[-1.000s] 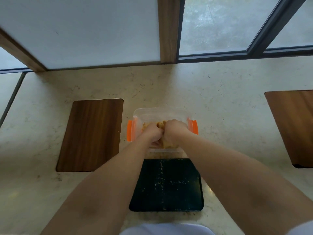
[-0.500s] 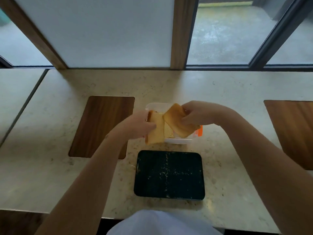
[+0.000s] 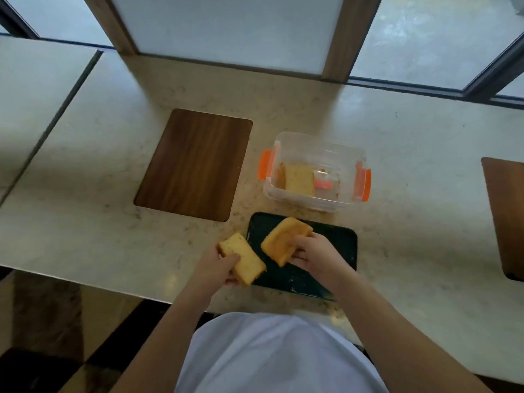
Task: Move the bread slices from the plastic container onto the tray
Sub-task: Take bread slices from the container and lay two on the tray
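My left hand [image 3: 219,266] grips a golden bread slice [image 3: 243,258] over the left edge of the dark tray [image 3: 344,242]. My right hand [image 3: 314,252] holds a second bread slice [image 3: 283,241] low over the tray's middle; whether it touches the tray I cannot tell. Just beyond the tray stands the clear plastic container [image 3: 320,143] with orange clips, and another bread slice [image 3: 299,181] lies inside it.
A dark wooden inlay [image 3: 195,163] sits in the stone counter left of the container, and another wooden inlay [image 3: 506,211] is at the far right. The counter's near edge runs just below the tray. Windows and wooden posts stand behind.
Both hands lifted a slice each out of the container and brought them toward me, down over the tray. One slice is left showing in the container.
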